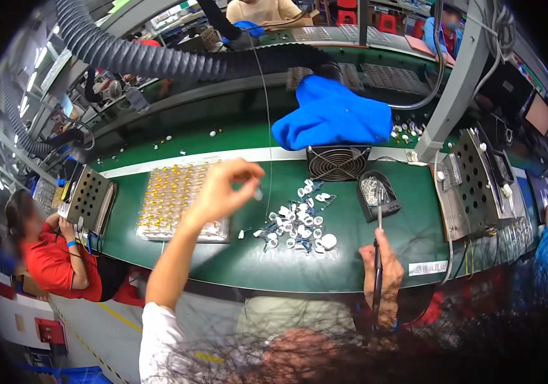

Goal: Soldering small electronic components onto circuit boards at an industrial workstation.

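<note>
Hovering, L hand [222, 187] pinches pale pc [258, 194] w/ fingers [247, 168]; R hand [390, 274] clamps solder. iron [378, 265].

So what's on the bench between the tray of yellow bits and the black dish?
A loose pile of white parts, plus a stray part nearer the tray. Shows in the head view.

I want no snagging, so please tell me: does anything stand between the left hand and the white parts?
In this view, a thin cord hangs between the left hand and the white parts; its depth is unclear. Nothing else visible stands between them.
</note>
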A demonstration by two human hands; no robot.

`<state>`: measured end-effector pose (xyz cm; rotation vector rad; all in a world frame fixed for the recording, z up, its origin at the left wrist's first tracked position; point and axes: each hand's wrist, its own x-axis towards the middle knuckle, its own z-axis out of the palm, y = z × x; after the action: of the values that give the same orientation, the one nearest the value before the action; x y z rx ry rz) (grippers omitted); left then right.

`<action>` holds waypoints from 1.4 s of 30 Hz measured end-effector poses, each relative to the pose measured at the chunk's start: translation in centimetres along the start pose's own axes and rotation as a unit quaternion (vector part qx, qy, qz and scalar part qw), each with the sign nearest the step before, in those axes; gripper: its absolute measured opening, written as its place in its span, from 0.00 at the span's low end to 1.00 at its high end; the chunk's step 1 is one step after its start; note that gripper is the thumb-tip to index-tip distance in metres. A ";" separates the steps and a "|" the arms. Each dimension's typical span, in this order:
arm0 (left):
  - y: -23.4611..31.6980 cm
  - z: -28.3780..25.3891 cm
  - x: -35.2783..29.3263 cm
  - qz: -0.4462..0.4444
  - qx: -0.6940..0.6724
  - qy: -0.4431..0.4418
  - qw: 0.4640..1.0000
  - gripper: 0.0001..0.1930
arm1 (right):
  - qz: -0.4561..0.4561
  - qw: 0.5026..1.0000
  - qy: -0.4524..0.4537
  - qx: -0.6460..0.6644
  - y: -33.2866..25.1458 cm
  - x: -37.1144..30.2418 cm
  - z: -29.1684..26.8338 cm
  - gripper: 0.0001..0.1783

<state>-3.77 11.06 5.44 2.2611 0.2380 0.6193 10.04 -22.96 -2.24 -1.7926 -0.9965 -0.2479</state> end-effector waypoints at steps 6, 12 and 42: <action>-7.7 -6.7 7.4 -0.070 0.074 0.072 0.992 0.12 | -0.036 0.998 -0.006 0.056 0.8 -0.9 1.8 0.28; -20.5 -16.9 5.1 -0.182 0.377 0.039 0.907 0.16 | -0.019 0.995 0.019 0.096 2.1 -2.2 3.0 0.25; 4.7 11.4 -3.1 0.124 -0.015 -0.012 0.992 0.12 | -0.105 0.992 -0.035 0.056 -1.6 0.1 3.0 0.17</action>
<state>-0.79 -0.49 1.04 2.2858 -0.0669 0.7174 8.12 -20.11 -2.44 -1.6060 -1.2270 -0.2557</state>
